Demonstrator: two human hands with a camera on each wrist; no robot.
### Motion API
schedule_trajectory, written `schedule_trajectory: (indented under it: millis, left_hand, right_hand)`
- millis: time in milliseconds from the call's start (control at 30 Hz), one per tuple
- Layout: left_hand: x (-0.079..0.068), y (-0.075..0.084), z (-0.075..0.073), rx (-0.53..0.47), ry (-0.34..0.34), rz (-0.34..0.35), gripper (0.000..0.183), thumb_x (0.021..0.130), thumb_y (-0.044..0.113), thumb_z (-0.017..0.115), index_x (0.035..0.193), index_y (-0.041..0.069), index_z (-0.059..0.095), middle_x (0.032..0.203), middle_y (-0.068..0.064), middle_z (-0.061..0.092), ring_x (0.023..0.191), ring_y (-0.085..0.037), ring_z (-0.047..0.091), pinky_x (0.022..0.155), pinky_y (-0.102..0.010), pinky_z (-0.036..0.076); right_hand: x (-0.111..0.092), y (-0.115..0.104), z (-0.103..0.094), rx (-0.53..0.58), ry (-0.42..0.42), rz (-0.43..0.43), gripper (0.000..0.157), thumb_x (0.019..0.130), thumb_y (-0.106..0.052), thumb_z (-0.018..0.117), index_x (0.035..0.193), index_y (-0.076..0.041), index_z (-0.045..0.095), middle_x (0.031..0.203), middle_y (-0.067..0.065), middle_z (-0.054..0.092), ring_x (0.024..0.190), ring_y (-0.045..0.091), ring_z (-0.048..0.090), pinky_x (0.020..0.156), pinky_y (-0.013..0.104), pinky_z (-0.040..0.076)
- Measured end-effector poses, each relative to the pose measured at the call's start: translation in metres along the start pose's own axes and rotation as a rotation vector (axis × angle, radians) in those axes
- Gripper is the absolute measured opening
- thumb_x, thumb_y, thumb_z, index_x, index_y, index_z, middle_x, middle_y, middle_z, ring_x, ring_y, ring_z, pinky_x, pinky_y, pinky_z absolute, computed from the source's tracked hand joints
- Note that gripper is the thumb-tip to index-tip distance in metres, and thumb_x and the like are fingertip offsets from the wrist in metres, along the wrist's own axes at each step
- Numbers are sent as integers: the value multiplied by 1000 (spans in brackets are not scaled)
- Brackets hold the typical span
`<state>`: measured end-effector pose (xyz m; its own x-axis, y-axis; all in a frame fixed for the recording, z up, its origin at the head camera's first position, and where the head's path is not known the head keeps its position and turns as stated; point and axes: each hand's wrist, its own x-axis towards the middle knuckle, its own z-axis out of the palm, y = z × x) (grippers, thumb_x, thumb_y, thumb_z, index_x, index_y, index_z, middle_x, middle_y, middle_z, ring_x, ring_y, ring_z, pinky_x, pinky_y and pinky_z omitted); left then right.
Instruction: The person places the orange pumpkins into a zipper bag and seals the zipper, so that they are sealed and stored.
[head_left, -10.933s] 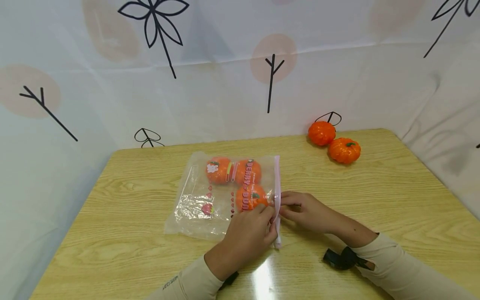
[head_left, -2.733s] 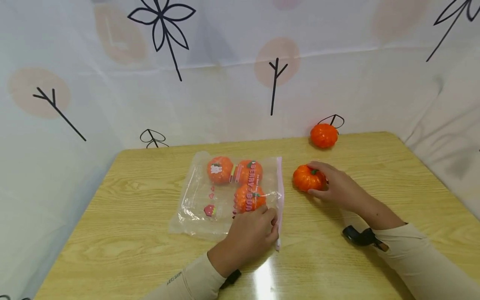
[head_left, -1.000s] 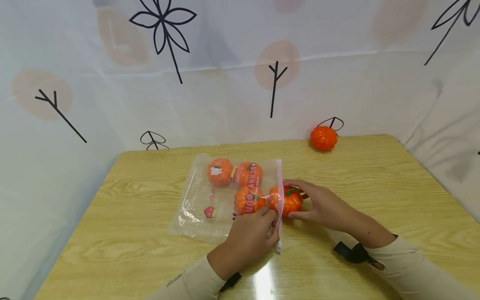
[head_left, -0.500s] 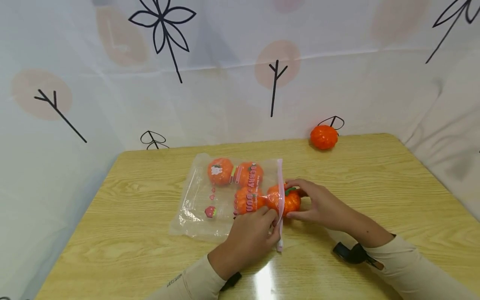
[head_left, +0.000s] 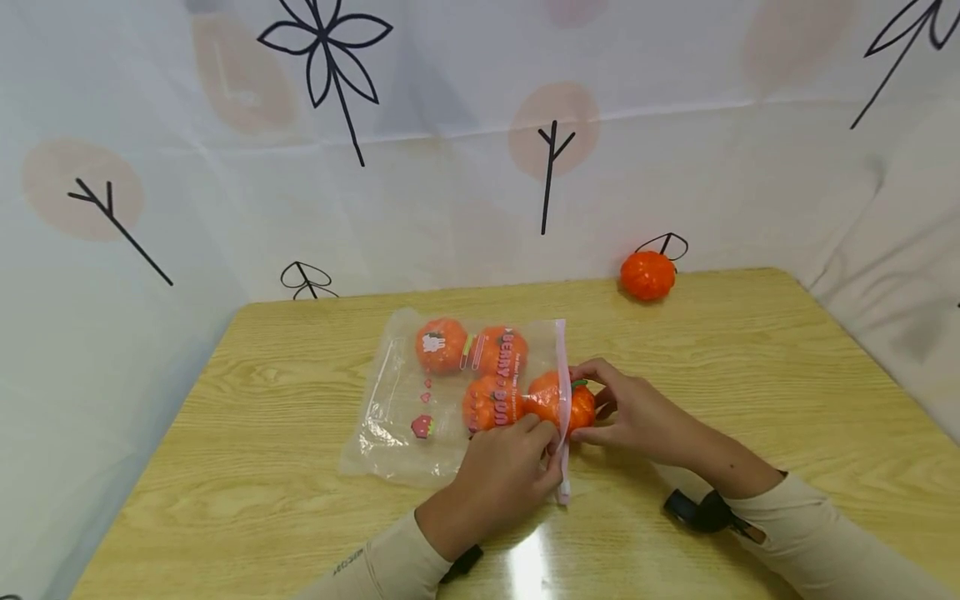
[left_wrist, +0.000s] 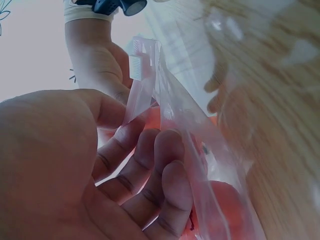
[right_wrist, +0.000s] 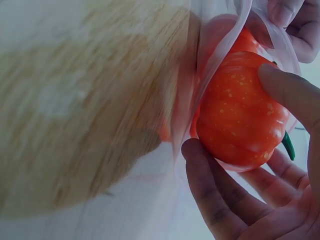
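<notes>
A clear zip bag (head_left: 397, 400) with pink print lies flat on the table, its pink-edged mouth facing right. Inside it are three orange toy pumpkins, one of them the front pumpkin (head_left: 483, 404). Another toy pumpkin (right_wrist: 240, 110) with a green stem sits partly through the mouth of the bag. My right hand (head_left: 633, 417) grips this pumpkin, thumb on one side and fingers on the other. My left hand (head_left: 506, 471) pinches the bag's edge near the front corner; in the left wrist view the zip slider (left_wrist: 135, 67) shows just beyond its thumb.
One more toy pumpkin (head_left: 648, 276) rests at the back right of the wooden table (head_left: 750, 358). Behind the table hangs a white cloth (head_left: 450, 192) with plant drawings. Glare lies on the tabletop near the front.
My right hand took one pumpkin from the back right to the bag, and over the last second pushed it left, further into the mouth. My left hand has kept its hold on the bag's edge.
</notes>
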<state>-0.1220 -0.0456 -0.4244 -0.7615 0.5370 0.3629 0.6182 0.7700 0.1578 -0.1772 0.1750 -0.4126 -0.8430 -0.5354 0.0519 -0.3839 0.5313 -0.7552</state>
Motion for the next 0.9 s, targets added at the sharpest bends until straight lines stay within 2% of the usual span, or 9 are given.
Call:
schedule_trajectory:
  millis: [333, 600, 767, 900]
  left_hand:
    - [0, -1, 3, 12, 22, 40, 11, 90, 31, 65, 83, 24, 63, 69, 14, 47, 53, 3, 37, 46, -13, 25]
    - [0, -1, 3, 14, 14, 37, 12, 91, 31, 65, 82, 24, 62, 69, 14, 47, 53, 3, 36, 46, -14, 25]
    - [-1, -1, 2, 9, 22, 24, 12, 90, 31, 65, 81, 24, 61, 69, 14, 47, 53, 2, 37, 46, -15, 26]
    - [0, 0, 0, 3, 23, 13, 13, 90, 31, 65, 81, 24, 60, 69, 14, 47, 53, 2, 37, 47, -15, 26]
  right_hand:
    - [1, 2, 2, -44, 17, 8, 64, 79, -24, 84, 132, -12, 49, 110, 10, 69, 86, 13, 68, 66, 22, 56]
    - [1, 4, 2, -41, 34, -7, 66, 80, -25, 84, 134, -12, 49, 119, 12, 63, 90, 15, 67, 68, 22, 56]
    - [0, 3, 3, -18, 34, -26, 60, 85, -21, 79, 136, -13, 49, 122, 11, 63, 95, 16, 68, 75, 28, 57]
    - [-2, -1, 2, 18, 16, -32, 58, 90, -17, 73, 140, -7, 46, 118, 12, 65, 98, 19, 67, 77, 29, 57]
